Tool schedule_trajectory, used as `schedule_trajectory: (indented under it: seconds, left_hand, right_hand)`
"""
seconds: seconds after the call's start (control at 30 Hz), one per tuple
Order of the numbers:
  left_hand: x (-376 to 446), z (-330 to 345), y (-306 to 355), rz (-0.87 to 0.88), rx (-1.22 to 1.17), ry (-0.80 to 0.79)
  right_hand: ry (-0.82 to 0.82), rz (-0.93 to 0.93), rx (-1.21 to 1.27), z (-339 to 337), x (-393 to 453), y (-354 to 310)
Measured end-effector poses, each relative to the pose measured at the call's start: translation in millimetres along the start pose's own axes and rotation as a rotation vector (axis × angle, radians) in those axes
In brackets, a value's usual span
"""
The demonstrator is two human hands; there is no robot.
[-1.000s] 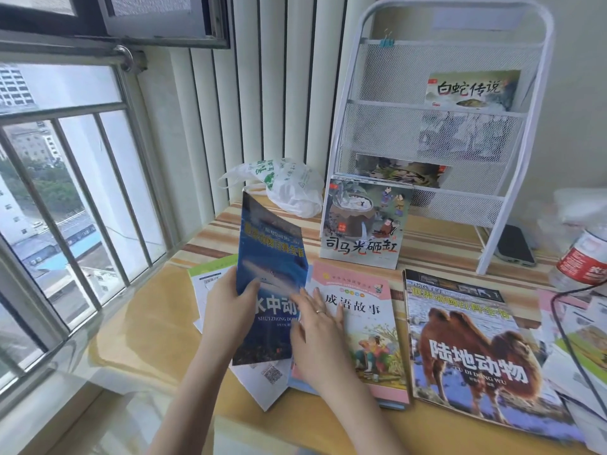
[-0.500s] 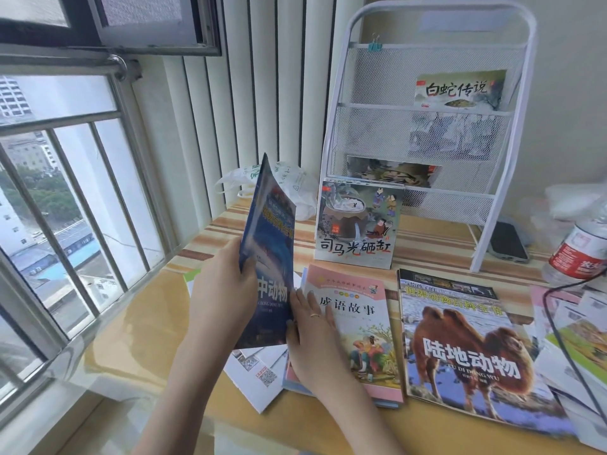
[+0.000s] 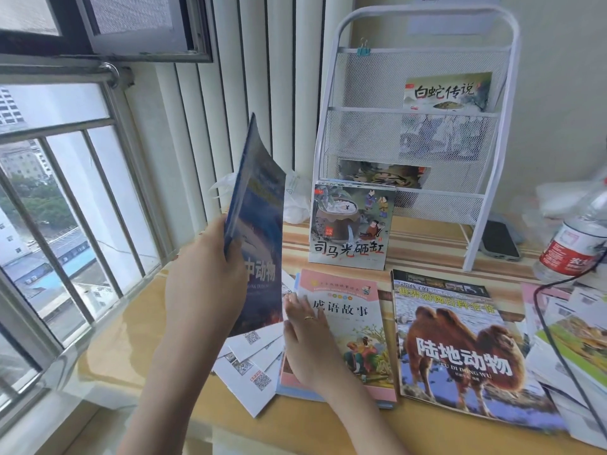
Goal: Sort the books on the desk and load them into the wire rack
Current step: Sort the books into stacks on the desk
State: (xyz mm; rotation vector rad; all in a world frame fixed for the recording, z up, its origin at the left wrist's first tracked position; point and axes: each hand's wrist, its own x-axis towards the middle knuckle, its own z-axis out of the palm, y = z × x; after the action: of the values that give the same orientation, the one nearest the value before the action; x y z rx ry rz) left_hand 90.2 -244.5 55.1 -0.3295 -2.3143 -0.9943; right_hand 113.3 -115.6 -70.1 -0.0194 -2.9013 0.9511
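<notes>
My left hand (image 3: 203, 284) grips a dark blue book (image 3: 259, 221) by its left edge and holds it nearly upright above the desk. My right hand (image 3: 308, 339) rests flat on a pink-covered book (image 3: 354, 323) lying on the desk. To its right lies a camel-cover book (image 3: 460, 349). A jar-picture book (image 3: 351, 224) leans against the foot of the white wire rack (image 3: 331, 126). The rack's top tier holds a green-titled book (image 3: 446, 91); another book (image 3: 384, 174) sits in a lower tier.
White booklets with QR codes (image 3: 253, 362) lie under the blue book. More books and papers (image 3: 574, 339) with a black cable pile at the right. A water bottle (image 3: 578, 244), a phone (image 3: 499, 239) and a plastic bag (image 3: 295, 205) stand near the rack. A barred window fills the left.
My left hand has raised the blue book from a low tilt to nearly upright. My right hand has let go of its lower edge and settled on the pink book.
</notes>
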Motion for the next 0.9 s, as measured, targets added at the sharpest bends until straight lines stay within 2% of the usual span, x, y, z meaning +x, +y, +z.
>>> schedule_trajectory:
  seconds: [0.13,0.23,0.37,0.47,0.57,0.7,0.8,0.9]
  left_hand:
    - [2.4,3.4,-0.9,-0.095,-0.236,-0.167]
    - [-2.7,19.1,-1.7,-0.174,-0.374,-0.282]
    - [-21.8,59.5,11.4,-0.239,-0.529,-0.448]
    - [-44.5,101.4,28.8,-0.189,-0.562,-0.533]
    - [-69.2,139.2,51.8,-0.201,-0.562,-0.635]
    - [-95.6,176.3,77.9,-0.133,-0.445,-0.82]
    - [-107.5,191.3,91.1,-0.016,-0.32,-0.869]
    - [-110.1,198.0,96.8,0.078,-0.211,-0.874]
  right_hand:
    - [0.073,0.21,0.685,-30.5,-1.7,-2.6]
    - [0.251,0.282,0.816,-55.3,-6.4,11.9]
    - [0.561,0.323,0.676,-85.5,-24.9,45.0]
    - [0.645,0.389,0.494,-107.7,-50.3,75.0]
    - [0.678,0.518,0.199,-128.5,-75.0,103.9]
    - [0.58,0.683,-0.105,-147.7,-93.9,132.7]
    - [0.464,0.637,-0.17,-144.3,-97.0,142.1]
    - [0.355,0.602,-0.355,-134.1,-96.1,145.0]
